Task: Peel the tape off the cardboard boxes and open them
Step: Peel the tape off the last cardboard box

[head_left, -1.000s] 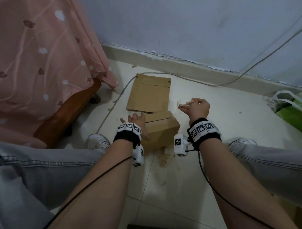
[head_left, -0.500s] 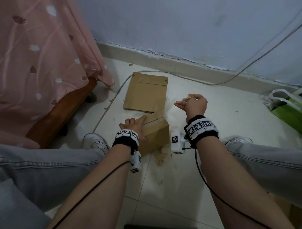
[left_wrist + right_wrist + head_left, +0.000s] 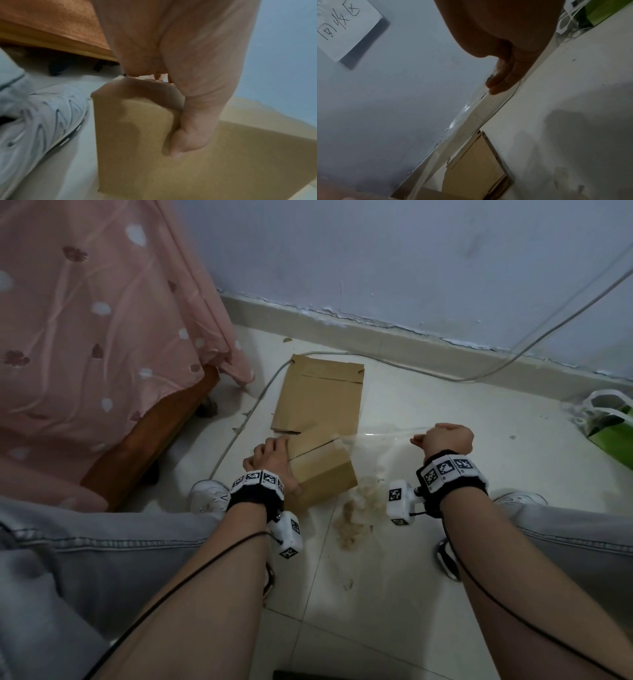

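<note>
Peeling clear tape (image 3: 383,436) off a small cardboard box (image 3: 322,470) on the floor (image 3: 445,392), I sit with the box between my knees. My left hand (image 3: 270,460) clamps its left end: fingers curl over the top edge and, in the left wrist view, the thumb (image 3: 187,140) presses the near face. My right hand (image 3: 445,440) is off to the right of the box, well apart from it, fingers closed in a pinch on the free end of the tape. The strip runs taut from the box's far right top corner straight across to that pinch, so its long axis lies left to right, roughly level above the floor. The right wrist view shows the fingertips (image 3: 494,83) nipping the strip, which trails back toward cardboard. A dark seam crosses the box top, and I cannot tell how much tape is attached beyond the corner. I judge the next pull should carry on rightward, away from the box, while the left hand holds it down. A flattened box (image 3: 318,395) lies just behind, nearer the wall (image 3: 376,251). A green bag (image 3: 609,429) sits far right.
</note>
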Motion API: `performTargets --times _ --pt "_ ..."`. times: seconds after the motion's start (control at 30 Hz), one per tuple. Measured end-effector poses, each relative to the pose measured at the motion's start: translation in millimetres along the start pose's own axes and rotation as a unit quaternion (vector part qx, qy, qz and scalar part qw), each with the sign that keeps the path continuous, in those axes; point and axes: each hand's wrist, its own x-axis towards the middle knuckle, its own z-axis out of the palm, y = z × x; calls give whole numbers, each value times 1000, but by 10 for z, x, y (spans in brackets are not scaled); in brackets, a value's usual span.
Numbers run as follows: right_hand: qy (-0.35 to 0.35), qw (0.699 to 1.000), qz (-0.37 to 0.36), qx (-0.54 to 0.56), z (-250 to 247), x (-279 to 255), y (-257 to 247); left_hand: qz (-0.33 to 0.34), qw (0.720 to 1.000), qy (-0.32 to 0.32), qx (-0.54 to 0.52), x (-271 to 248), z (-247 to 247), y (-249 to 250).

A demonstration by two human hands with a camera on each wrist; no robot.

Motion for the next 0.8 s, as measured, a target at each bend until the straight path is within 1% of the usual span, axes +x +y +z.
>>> performTargets --times 0.13,0.27,0.33,0.4,0.43,0.5,0.53,0.6,0.67,0.73,0.8 --pt "19 999 -32 -17 88 -20 64 2 999 -1 -48 -82 130 -126" --pt "24 999 -26 -34 98 10 78 11 996 -9 -84 -106 141 -181" --pt "48 998 -29 -27 92 47 51 6 996 -12 -87 -115 135 -241" --pt "89 996 -25 -15 -5 157 0 -13 994 -16 -105 -121 113 -349" --pt "80 997 -15 -18 -63 251 -18 -21 992 -21 -121 -116 103 -401" --pt "23 1000 18 -2 -190 360 -54 -27 988 -26 -150 -94 78 -454" --pt "21 1000 21 10 -206 368 -70 -25 987 -22 -159 -83 67 -449" --pt "34 999 0 7 -175 278 -73 -11 984 -13 -179 -61 66 -364" --pt "8 999 14 38 -44 152 38 -4 981 -13 -192 -45 89 -277" --pt "-36 999 4 -23 56 71 193 -7 980 -13 -196 -51 107 -235" --pt "-82 990 -19 -117 82 9 334 -10 980 -10 -200 -49 114 -227"
